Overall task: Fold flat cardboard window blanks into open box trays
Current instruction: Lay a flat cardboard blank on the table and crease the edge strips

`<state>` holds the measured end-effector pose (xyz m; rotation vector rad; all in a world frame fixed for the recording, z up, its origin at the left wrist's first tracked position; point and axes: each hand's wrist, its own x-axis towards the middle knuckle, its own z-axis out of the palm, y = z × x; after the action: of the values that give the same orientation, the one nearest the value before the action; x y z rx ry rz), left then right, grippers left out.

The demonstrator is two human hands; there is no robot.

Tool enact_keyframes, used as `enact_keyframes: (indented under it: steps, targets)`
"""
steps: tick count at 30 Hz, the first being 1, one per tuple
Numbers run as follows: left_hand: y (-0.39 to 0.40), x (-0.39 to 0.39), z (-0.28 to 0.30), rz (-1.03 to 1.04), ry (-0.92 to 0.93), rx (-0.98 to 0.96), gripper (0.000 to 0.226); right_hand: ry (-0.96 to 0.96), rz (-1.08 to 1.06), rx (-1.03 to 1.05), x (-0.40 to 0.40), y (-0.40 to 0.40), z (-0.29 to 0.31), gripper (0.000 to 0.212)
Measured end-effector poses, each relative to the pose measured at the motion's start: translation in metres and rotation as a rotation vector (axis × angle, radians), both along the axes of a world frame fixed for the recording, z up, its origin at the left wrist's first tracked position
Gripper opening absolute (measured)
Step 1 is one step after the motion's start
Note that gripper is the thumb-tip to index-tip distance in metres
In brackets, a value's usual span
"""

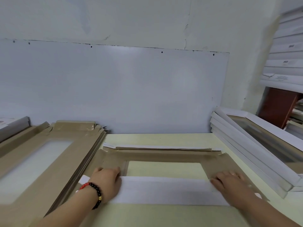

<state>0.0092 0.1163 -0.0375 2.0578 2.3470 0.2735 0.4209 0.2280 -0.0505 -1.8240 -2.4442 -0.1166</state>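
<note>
A brown cardboard window blank (pixel 164 156) lies flat on the pale yellow table (pixel 164 213), brown side up, with a clear window in its middle. Its near flap (pixel 165 189) is folded over toward the window and shows its white side. My left hand (pixel 106 181), with a bead bracelet on the wrist, presses down on the left end of that flap. My right hand (pixel 229 182), wearing a ring, presses on the flap's right end. The blank's far flap is also folded in along the far edge.
A stack of flat brown blanks (pixel 49 153) lies on the left. A stack of folded white trays (pixel 255 154) sits at the right edge of the table. A grey-white wall panel (pixel 123 89) stands right behind the table. Shelves with white boxes (pixel 288 51) fill the far right.
</note>
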Motion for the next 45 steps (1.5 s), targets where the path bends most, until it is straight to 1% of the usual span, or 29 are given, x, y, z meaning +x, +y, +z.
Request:
enact_keyframes:
  steps: [2, 5, 8, 9, 11, 14, 16, 17, 18, 19, 20, 21, 22, 23, 24, 25, 26, 27, 29, 30, 31, 32, 33, 34, 35, 37, 40, 43, 45]
  targets:
    - [-0.004, 0.006, 0.012, -0.046, -0.064, -0.115, 0.019, 0.006, 0.058, -0.033, -0.007, -0.003, 0.003, 0.038]
    - [-0.013, 0.022, 0.030, -0.093, -0.154, -0.310, 0.035, 0.012, 0.166, -0.080, -0.018, -0.013, 0.016, 0.058]
    - [-0.024, 0.045, 0.039, -0.150, -0.031, -0.371, 0.032, -0.035, 0.259, -0.094, -0.030, -0.029, 0.033, 0.075]
    - [-0.028, 0.054, 0.039, -0.163, 0.032, -0.377, 0.027, -0.063, 0.288, -0.091, -0.036, -0.038, 0.038, 0.073]
    - [-0.035, 0.072, 0.037, -0.174, 0.117, -0.379, 0.022, -0.134, 0.325, -0.113, -0.047, -0.053, 0.042, 0.057]
    - [-0.040, 0.098, 0.029, -0.208, 0.201, -0.413, 0.028, -0.222, 0.378, -0.125, -0.069, -0.078, 0.039, 0.032]
    - [-0.041, 0.116, 0.025, -0.258, 0.196, -0.418, 0.032, -0.180, 0.450, 0.034, -0.087, -0.090, 0.031, 0.023]
    - [-0.041, 0.126, 0.021, -0.270, 0.196, -0.417, 0.034, -0.173, 0.438, 0.069, -0.097, -0.099, 0.035, 0.022]
    - [-0.042, 0.134, 0.015, -0.287, 0.185, -0.403, 0.035, -0.135, 0.450, 0.037, -0.109, -0.109, 0.030, 0.024]
    - [-0.042, 0.142, 0.011, -0.298, 0.182, -0.401, 0.036, -0.135, 0.475, -0.030, -0.116, -0.116, 0.017, 0.030]
    - [-0.045, 0.148, 0.005, -0.307, 0.199, -0.415, 0.037, -0.078, 0.512, -0.058, -0.123, -0.119, 0.002, 0.038]
    - [-0.046, 0.150, 0.001, -0.304, 0.223, -0.416, 0.037, -0.010, 0.574, 0.025, -0.123, -0.122, -0.004, 0.053]
    - [-0.046, 0.149, -0.005, -0.300, 0.248, -0.341, 0.038, 0.044, 0.528, -0.010, -0.122, -0.128, 0.001, 0.074]
    - [-0.048, 0.143, -0.011, -0.298, 0.257, -0.210, 0.040, 0.013, 0.569, 0.118, -0.116, -0.128, -0.004, 0.086]
    - [-0.052, 0.139, -0.008, -0.294, 0.250, -0.162, 0.043, -0.008, 0.577, 0.272, -0.110, -0.125, -0.012, 0.084]
    - [-0.057, 0.132, -0.011, -0.329, 0.235, -0.148, 0.046, 0.006, 0.584, 0.295, -0.102, -0.129, -0.014, 0.071]
    - [-0.061, 0.125, -0.015, -0.351, 0.246, -0.201, 0.046, 0.017, 0.603, 0.293, -0.093, -0.133, -0.009, 0.058]
    - [-0.064, 0.120, -0.015, -0.361, 0.239, -0.181, 0.045, -0.034, 0.620, 0.241, -0.082, -0.133, -0.007, 0.055]
    - [-0.065, 0.105, -0.009, -0.323, 0.199, 0.021, 0.043, -0.144, 0.602, 0.179, -0.067, -0.126, -0.003, 0.075]
    - [-0.067, 0.097, -0.008, -0.283, 0.167, -0.018, 0.042, -0.156, 0.544, 0.135, -0.060, -0.121, 0.003, 0.076]
    - [-0.069, 0.089, -0.006, -0.247, 0.138, -0.136, 0.041, -0.042, 0.492, 0.140, -0.053, -0.113, 0.003, 0.063]
    - [-0.070, 0.083, -0.003, -0.233, 0.127, -0.263, 0.040, 0.076, 0.510, 0.181, -0.051, -0.109, 0.003, 0.040]
    - [-0.070, 0.077, -0.001, -0.232, 0.146, -0.307, 0.036, 0.039, 0.468, 0.136, -0.048, -0.106, 0.007, 0.022]
    - [-0.067, 0.071, 0.004, -0.189, 0.150, -0.322, 0.032, 0.022, 0.436, 0.095, -0.046, -0.104, 0.014, 0.015]
    - [-0.067, 0.068, 0.009, -0.162, 0.149, -0.330, 0.030, 0.002, 0.393, 0.082, -0.048, -0.101, 0.023, 0.018]
    - [-0.061, 0.071, 0.020, -0.112, 0.122, -0.334, 0.032, -0.043, 0.315, -0.072, -0.055, -0.096, 0.028, 0.034]
    - [-0.044, 0.094, 0.021, -0.089, 0.108, -0.310, 0.042, -0.042, 0.258, -0.015, -0.084, -0.088, 0.016, 0.053]
    - [-0.027, 0.114, 0.009, -0.071, 0.142, -0.293, 0.051, -0.037, 0.197, 0.031, -0.121, -0.100, 0.012, 0.055]
    - [-0.019, 0.120, -0.003, -0.049, 0.163, -0.229, 0.053, -0.012, 0.241, 0.133, -0.138, -0.101, 0.005, 0.049]
